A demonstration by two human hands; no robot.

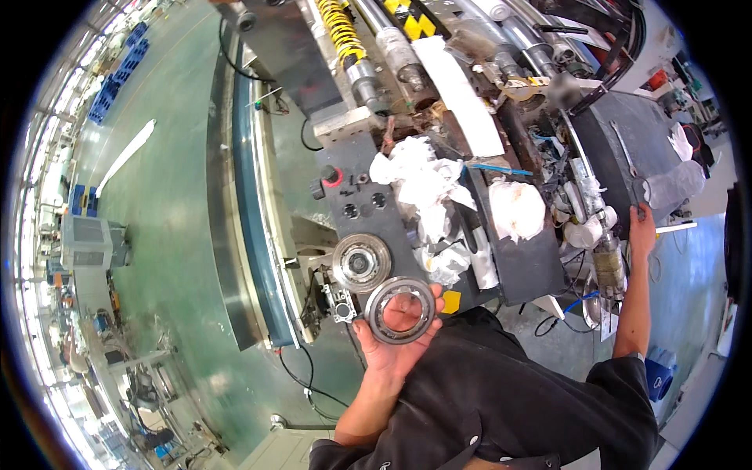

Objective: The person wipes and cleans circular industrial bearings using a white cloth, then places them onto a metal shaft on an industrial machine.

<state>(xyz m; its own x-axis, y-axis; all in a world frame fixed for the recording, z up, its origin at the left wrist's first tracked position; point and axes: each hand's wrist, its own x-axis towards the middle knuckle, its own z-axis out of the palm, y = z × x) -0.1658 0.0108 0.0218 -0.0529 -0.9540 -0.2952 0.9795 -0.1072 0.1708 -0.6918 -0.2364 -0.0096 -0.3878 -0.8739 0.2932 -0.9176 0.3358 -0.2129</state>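
My left hand (385,359) holds up a steel ball bearing (375,315) by its outer ring, thumb on one side and fingers on the other. The palm shows through the bearing's open centre. Just beyond it, a round metal flanged part (362,262) lies at the end of the dark machine plate. My right arm stretches far out to the right. There my right hand (641,225) rests at the edge of a dark tabletop, fingers drawn together close to a thin ring (641,190). What those fingers hold, if anything, is too small to make out. A wrench (623,147) lies farther back.
Crumpled white wipes (423,184) and a white bundle (517,209) lie on the machine plate. A red-collared knob (331,176) stands at its left side. Metal rollers (392,51) stretch away behind. Cables (313,392) hang below. A clear plastic bag (675,186) lies right of the ring.
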